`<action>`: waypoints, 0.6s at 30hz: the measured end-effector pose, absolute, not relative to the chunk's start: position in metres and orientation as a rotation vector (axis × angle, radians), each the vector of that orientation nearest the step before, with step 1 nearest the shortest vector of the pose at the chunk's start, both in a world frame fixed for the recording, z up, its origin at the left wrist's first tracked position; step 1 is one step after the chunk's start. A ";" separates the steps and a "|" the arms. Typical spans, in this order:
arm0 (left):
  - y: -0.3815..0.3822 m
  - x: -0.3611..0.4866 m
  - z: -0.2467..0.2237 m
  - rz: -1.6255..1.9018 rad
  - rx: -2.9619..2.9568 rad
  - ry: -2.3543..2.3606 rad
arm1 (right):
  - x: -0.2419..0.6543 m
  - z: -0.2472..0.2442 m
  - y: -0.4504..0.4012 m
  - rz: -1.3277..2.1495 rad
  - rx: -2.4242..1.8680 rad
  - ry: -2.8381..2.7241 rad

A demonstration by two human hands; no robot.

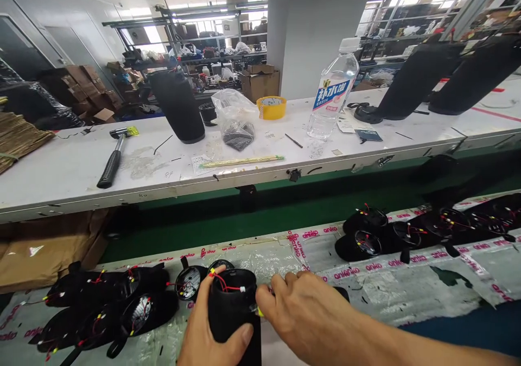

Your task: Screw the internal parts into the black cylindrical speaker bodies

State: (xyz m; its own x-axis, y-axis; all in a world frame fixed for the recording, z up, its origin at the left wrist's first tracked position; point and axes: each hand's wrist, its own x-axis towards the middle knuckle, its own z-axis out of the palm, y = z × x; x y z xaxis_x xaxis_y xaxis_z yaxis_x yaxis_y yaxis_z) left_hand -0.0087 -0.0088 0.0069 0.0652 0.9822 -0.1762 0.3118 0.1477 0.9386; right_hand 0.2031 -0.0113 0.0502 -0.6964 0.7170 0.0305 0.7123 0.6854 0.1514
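Near the bottom centre, a black cylinder (234,314) stands upright with its open top showing red wires and a white connector. My left hand (217,336) is wrapped round its left side, thumb across the front. At the cylinder's upper right side, my right hand (303,314) is closed, fingers curled over something small; a bit of yellow shows below the fingertips, and the rest is hidden. Just left of the cylinder lies a round black part (189,282) with wires inside.
Similar wired black parts lie in rows at left (138,314) and right (368,242). The white bench (252,179) beyond bears a hammer (112,162), a bottle (331,97), yellow tape (271,108), a plastic bag (236,119) and tall black cylinders (179,106). A cardboard box (44,246) sits lower left.
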 end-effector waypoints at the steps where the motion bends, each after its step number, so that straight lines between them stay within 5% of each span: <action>1: -0.009 -0.008 0.008 0.848 1.351 1.437 | 0.205 0.049 -0.011 0.210 1.195 2.879; 7: -0.003 -0.006 0.005 0.840 1.155 1.214 | 0.210 0.036 -0.005 0.006 1.241 2.966; 13: 0.000 -0.007 -0.002 0.804 0.767 1.003 | 0.215 0.032 0.000 -0.746 1.795 2.844; 18: 0.001 -0.015 0.003 0.759 0.718 1.019 | 0.215 0.045 -0.004 -0.680 1.812 2.827</action>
